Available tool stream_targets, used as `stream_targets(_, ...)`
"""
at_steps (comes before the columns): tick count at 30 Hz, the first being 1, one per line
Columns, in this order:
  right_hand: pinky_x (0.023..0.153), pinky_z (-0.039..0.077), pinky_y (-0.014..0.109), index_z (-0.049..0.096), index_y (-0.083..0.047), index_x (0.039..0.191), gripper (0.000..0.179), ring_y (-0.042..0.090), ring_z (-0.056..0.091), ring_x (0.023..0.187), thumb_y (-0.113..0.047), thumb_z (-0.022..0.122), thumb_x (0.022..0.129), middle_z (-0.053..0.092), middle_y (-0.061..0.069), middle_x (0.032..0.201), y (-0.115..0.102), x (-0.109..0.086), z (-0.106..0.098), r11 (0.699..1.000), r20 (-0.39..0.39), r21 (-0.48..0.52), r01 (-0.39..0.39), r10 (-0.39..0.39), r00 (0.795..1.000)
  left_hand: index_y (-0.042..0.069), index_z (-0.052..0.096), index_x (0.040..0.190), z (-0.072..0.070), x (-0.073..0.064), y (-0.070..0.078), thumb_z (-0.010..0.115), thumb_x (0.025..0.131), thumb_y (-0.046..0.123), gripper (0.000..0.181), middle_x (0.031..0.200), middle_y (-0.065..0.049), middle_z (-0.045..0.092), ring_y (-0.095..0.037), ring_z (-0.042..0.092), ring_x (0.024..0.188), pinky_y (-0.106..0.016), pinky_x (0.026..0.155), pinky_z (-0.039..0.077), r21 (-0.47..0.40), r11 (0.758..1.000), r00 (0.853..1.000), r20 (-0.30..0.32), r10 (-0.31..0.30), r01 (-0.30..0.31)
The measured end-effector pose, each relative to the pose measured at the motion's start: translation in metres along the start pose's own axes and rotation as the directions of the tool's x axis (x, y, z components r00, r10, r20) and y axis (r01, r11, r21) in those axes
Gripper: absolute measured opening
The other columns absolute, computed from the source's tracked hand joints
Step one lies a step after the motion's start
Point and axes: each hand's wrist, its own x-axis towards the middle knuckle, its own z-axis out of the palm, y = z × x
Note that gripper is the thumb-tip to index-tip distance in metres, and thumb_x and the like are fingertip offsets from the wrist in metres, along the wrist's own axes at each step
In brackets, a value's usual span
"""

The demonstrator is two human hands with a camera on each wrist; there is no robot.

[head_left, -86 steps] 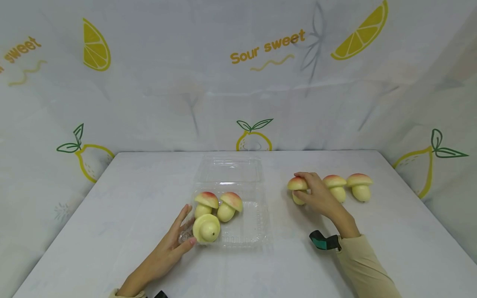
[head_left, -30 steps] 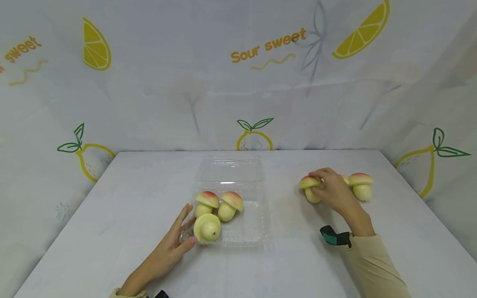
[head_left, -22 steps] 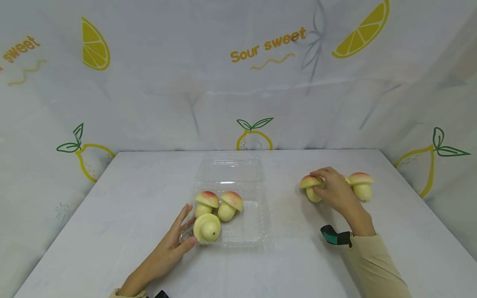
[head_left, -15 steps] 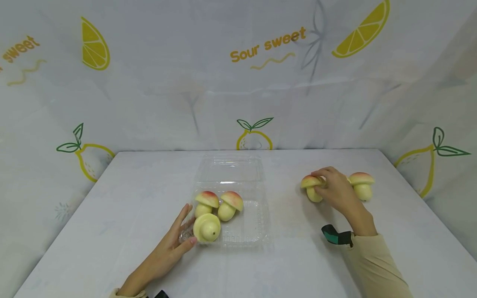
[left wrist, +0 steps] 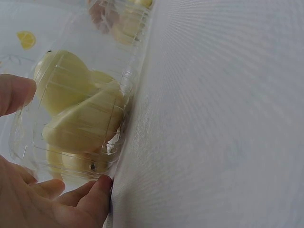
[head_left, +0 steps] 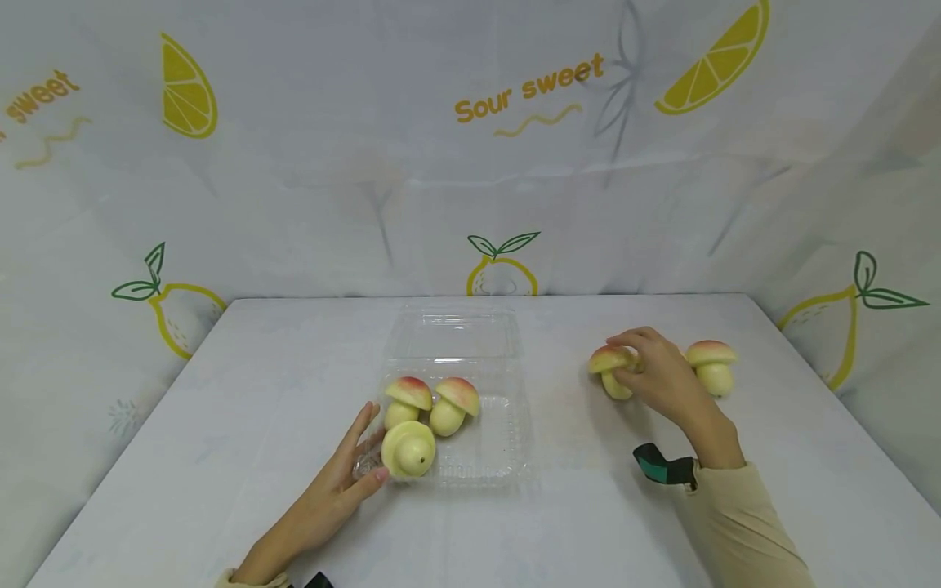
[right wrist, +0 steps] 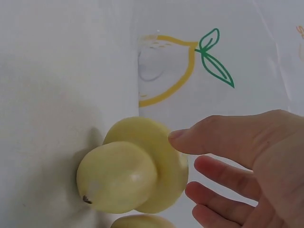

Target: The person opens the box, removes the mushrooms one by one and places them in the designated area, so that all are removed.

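Note:
On the right of the table, my right hand (head_left: 662, 380) pinches the cap of a pale yellow mushroom (head_left: 612, 371) with a reddish top. The right wrist view shows the thumb on the cap of this mushroom (right wrist: 123, 175) and the other fingers behind it. Part of another yellow piece (right wrist: 142, 221) shows below. My left hand (head_left: 341, 469) rests spread against the left side of a clear plastic clamshell box (head_left: 507, 441); its thumb and fingertips touch the wall in the left wrist view. Inside the box are two upright mushrooms (head_left: 456, 404) and one tipped mushroom (head_left: 408, 449), stem outward.
Another mushroom (head_left: 711, 367) stands to the right of my right hand. The lid (head_left: 456, 331) of the box lies folded back toward the rear table edge. A white cloth with lemon prints (head_left: 309, 204) hangs behind the table (head_left: 220, 457).
Since the earliest frame my right hand has moved right with the mushroom, toward the others, and now shifts slightly back left. The middle mushroom has become hidden behind the hand. The left hand stays.

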Motion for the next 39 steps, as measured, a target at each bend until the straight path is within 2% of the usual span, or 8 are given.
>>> stream_targets(8,0.101,0.042,0.062,0.060,0.001,0.130,0.044,0.044,0.052,0.124,-0.010,0.071,0.089,0.055,0.024,0.134,-0.017,-0.004,-0.002,0.997,0.003,0.056,0.051,-0.051,0.999,0.016,-0.003,0.161,0.000,0.000,0.000,0.055,0.102,0.019,0.083,0.167,-0.017,0.001,-0.052,0.021,0.147,-0.045,0.100,0.052,0.004,1.000,1.000,-0.002,0.027,-0.027)
stream_targets(16,0.100,0.045,0.057,0.059,-0.002,0.132,0.044,0.039,0.056,0.121,-0.009,0.071,0.090,0.058,0.018,0.131,-0.030,-0.004,0.003,0.992,-0.007,0.079,0.096,-0.095,0.995,0.013,-0.004,0.160,-0.001,-0.001,0.001,0.054,0.102,0.017,0.083,0.166,-0.020,0.002,-0.053,0.021,0.146,-0.036,0.098,0.052,-0.008,0.999,0.999,0.006,0.043,-0.043)
stream_targets(25,0.098,0.049,0.053,0.059,-0.010,0.133,0.044,0.033,0.059,0.116,-0.017,0.072,0.091,0.061,0.009,0.129,-0.046,-0.006,0.012,0.975,0.005,0.188,0.121,-0.124,0.992,0.014,-0.003,0.160,-0.001,-0.001,0.000,0.054,0.102,0.017,0.082,0.166,-0.021,0.002,-0.054,0.021,0.146,-0.045,0.099,0.053,-0.004,0.999,0.999,0.003,0.048,-0.048)
stream_targets(33,0.101,0.049,0.052,0.059,-0.010,0.132,0.043,0.032,0.062,0.116,-0.019,0.071,0.092,0.062,0.009,0.132,-0.063,-0.006,0.026,0.956,0.044,0.245,0.162,-0.178,0.983,0.012,-0.004,0.160,0.000,-0.001,0.000,0.054,0.102,0.017,0.082,0.166,-0.021,0.002,-0.055,0.020,0.146,-0.048,0.100,0.052,-0.006,0.999,0.999,0.002,0.052,-0.052)
stream_targets(39,0.099,0.049,0.052,0.060,-0.011,0.131,0.041,0.032,0.062,0.115,-0.018,0.071,0.092,0.062,0.006,0.130,-0.072,-0.007,0.038,0.938,0.045,0.292,0.187,-0.208,0.977,0.012,-0.003,0.160,0.000,-0.001,0.001,0.054,0.102,0.017,0.082,0.166,-0.021,0.002,-0.055,0.019,0.146,-0.050,0.100,0.051,-0.007,0.999,0.999,-0.002,0.048,-0.048)
